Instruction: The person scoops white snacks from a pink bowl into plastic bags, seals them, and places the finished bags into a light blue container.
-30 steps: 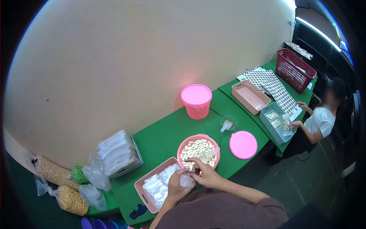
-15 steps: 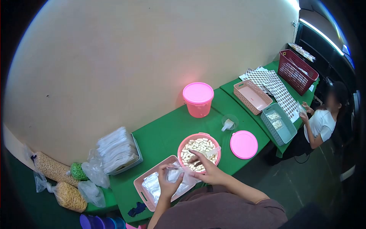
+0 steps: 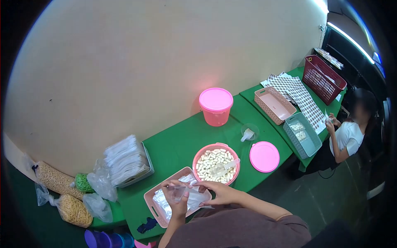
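My left hand [image 3: 177, 199] has its fingers curled around a clear plastic bag [image 3: 191, 196], over a pink tray [image 3: 151, 202] of flat clear bags. On the bag's other side, my right hand [image 3: 218, 193] pinches its edge. Just beyond my right hand stands a pink tub [image 3: 194, 170] of white oblong pieces [image 3: 211, 158], with a clear scoop [image 3: 225, 167] lying on them.
A lidded pink bucket [image 3: 216, 108], a round pink lid [image 3: 264, 157] and a clear bowl [image 3: 249, 132] stand beyond the tub. White packets [image 3: 126, 159] fill a bin at left. At right, a co-worker [image 3: 348, 134] sits by baskets [image 3: 303, 136].
My right hand has drawn back from over the tub toward me, uncovering the scoop. My left hand has shifted slightly left with the bag. The co-worker's hands have come closer together.
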A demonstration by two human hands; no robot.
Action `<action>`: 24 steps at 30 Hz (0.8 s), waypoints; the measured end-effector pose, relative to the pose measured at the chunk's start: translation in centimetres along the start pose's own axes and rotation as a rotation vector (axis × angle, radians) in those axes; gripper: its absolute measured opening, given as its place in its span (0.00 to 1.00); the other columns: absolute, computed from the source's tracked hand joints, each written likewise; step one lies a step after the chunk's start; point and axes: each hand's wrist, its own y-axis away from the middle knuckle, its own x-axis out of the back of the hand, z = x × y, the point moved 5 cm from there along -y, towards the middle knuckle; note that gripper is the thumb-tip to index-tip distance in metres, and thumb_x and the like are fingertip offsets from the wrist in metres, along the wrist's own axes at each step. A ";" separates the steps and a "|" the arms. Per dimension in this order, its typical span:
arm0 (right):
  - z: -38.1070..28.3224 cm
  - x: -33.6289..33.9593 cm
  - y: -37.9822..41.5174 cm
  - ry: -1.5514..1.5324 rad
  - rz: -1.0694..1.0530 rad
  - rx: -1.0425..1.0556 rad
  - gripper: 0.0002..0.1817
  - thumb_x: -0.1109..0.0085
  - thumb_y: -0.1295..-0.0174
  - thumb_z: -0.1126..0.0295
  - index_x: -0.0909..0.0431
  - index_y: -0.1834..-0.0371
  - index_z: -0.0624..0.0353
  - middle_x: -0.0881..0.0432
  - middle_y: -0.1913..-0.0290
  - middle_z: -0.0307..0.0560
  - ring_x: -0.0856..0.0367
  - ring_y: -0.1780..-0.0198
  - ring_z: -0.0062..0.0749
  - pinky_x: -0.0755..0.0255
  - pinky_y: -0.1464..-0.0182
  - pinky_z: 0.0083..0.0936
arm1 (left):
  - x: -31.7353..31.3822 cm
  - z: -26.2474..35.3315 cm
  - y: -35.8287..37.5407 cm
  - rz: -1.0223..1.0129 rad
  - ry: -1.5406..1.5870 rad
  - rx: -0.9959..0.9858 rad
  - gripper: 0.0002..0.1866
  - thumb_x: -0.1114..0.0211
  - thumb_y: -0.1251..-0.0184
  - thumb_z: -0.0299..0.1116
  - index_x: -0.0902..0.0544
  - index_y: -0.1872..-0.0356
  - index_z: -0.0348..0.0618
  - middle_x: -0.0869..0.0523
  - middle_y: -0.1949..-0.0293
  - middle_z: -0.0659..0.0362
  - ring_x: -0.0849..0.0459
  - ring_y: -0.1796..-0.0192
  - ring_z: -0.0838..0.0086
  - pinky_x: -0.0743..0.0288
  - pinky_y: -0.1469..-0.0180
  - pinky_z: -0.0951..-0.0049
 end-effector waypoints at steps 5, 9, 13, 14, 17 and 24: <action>4.1 5.5 0.6 0.528 0.590 -0.029 0.28 0.39 0.38 0.57 0.29 0.38 0.60 0.25 0.45 0.57 0.30 0.39 0.50 0.40 0.34 0.47 | 4.3 1.9 -1.2 0.274 -0.123 -0.225 0.23 0.32 0.41 0.27 0.38 0.51 0.46 0.26 0.60 0.58 0.21 0.56 0.70 0.25 0.45 0.61; 8.8 8.6 2.1 1.101 0.541 -0.252 0.20 0.36 0.44 0.59 0.20 0.52 0.58 0.22 0.49 0.52 0.32 0.37 0.47 0.47 0.34 0.57 | 8.2 2.1 -1.1 0.387 -0.302 -0.259 0.22 0.32 0.39 0.25 0.36 0.51 0.44 0.26 0.58 0.57 0.23 0.53 0.70 0.24 0.44 0.62; 8.4 9.3 1.8 1.168 0.524 -0.165 0.11 0.37 0.45 0.64 0.17 0.64 0.58 0.18 0.62 0.45 0.27 0.45 0.43 0.44 0.37 0.53 | 9.7 2.1 -0.5 0.436 -0.396 -0.212 0.23 0.30 0.42 0.23 0.34 0.50 0.44 0.24 0.58 0.58 0.23 0.54 0.73 0.27 0.45 0.69; 7.2 9.6 1.5 1.160 0.545 -0.147 0.09 0.37 0.45 0.65 0.17 0.64 0.58 0.17 0.65 0.44 0.24 0.50 0.42 0.42 0.38 0.50 | 9.8 2.4 -0.6 0.440 -0.389 -0.216 0.23 0.30 0.42 0.23 0.34 0.50 0.44 0.24 0.58 0.58 0.23 0.54 0.73 0.27 0.45 0.69; 5.8 11.3 0.4 1.255 0.583 -0.234 0.06 0.40 0.44 0.68 0.18 0.66 0.56 0.18 0.71 0.46 0.22 0.58 0.42 0.40 0.42 0.43 | 9.7 2.0 -0.3 0.368 -0.454 -0.050 0.24 0.28 0.45 0.22 0.32 0.52 0.43 0.24 0.59 0.59 0.22 0.55 0.74 0.28 0.47 0.72; 13.6 8.8 -4.6 1.163 0.347 -0.157 0.08 0.46 0.41 0.65 0.18 0.68 0.53 0.20 0.78 0.48 0.19 0.68 0.46 0.36 0.49 0.46 | 8.8 0.5 0.1 0.223 -0.531 0.071 0.26 0.25 0.51 0.22 0.30 0.53 0.42 0.25 0.59 0.59 0.22 0.55 0.75 0.29 0.49 0.74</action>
